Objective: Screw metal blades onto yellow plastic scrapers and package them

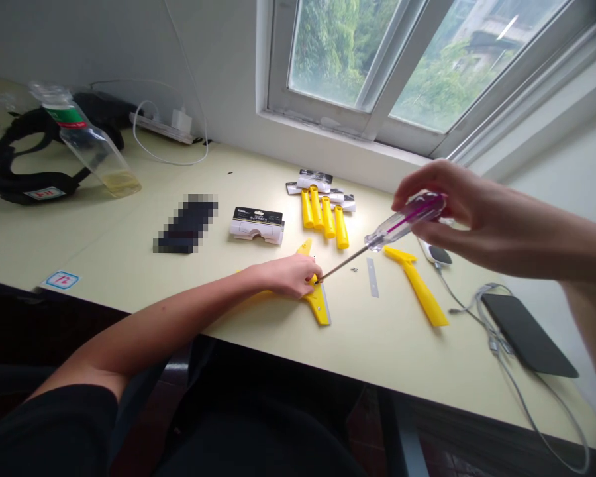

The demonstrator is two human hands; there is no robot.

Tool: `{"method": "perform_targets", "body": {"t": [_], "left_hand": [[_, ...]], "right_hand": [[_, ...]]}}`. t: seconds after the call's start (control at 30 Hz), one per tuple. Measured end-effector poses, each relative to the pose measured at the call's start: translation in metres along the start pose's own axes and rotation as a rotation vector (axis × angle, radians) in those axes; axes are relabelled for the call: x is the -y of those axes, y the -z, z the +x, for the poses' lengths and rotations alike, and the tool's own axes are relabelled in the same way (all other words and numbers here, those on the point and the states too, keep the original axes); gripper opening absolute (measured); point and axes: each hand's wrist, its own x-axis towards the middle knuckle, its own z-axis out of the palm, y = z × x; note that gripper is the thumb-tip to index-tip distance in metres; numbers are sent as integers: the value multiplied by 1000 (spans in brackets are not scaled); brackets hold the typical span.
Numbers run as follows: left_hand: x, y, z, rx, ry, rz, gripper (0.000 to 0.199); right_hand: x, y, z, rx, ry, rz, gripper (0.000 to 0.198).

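My right hand (pixel 444 205) is closed round the clear and purple handle of a screwdriver (pixel 402 222). The shaft slants down to the left, its tip at a small screw on a yellow scraper (pixel 320 308). My left hand (pixel 294 275) grips that scraper at its head and holds it against the table; the fingers hide part of it. A metal blade edge shows along the scraper's right side. To the right lie a loose flat metal blade (pixel 372 277), a few tiny screws (pixel 354 269) and a second yellow scraper body (pixel 424 291).
Several packaged yellow-handled scrapers (pixel 328 215) lie near the window, beside a white and black package (pixel 257 225). A tilted plastic bottle (pixel 97 152) and black headgear (pixel 30 165) are at left. A dark power bank (pixel 531 334) and cables (pixel 496 344) lie at right.
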Motion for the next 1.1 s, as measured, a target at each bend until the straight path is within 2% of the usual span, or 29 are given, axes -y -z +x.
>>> {"method": "perform_targets", "body": {"t": [0.07, 0.17, 0.23, 0.33, 0.4, 0.47, 0.53, 0.67, 0.8, 0.97, 1.1], "left_hand": [[0, 0, 0, 5, 7, 8, 23], [1, -1, -1, 10, 14, -2, 25], [2, -2, -1, 14, 10, -18, 27], [4, -3, -1, 11, 4, -32, 28], [5, -3, -1, 7, 5, -29, 27], [5, -3, -1, 1, 6, -25, 27], [5, -3, -1, 1, 10, -30, 26], [4, -2, -2, 5, 23, -40, 28], [4, -2, -2, 0, 28, -63, 27], [3, -1, -2, -1, 54, -59, 22], [1, -1, -3, 3, 55, -67, 21]], "right_hand": [[0, -2, 1, -14, -13, -23, 46], [2, -3, 2, -103, -162, -218, 51], [2, -2, 2, -66, -102, -165, 47], [-1, 0, 1, 62, 59, 118, 40], [-4, -2, 1, 8, 4, 133, 43], [-8, -5, 1, -100, -114, 21, 43], [-11, -7, -1, -124, -145, -47, 41], [-9, -6, -7, 1, 14, 173, 41], [-2, -13, -13, -96, -107, 253, 34], [-2, -24, -16, -158, 51, 543, 33], [-3, -33, -17, -233, -44, 583, 28]]}}
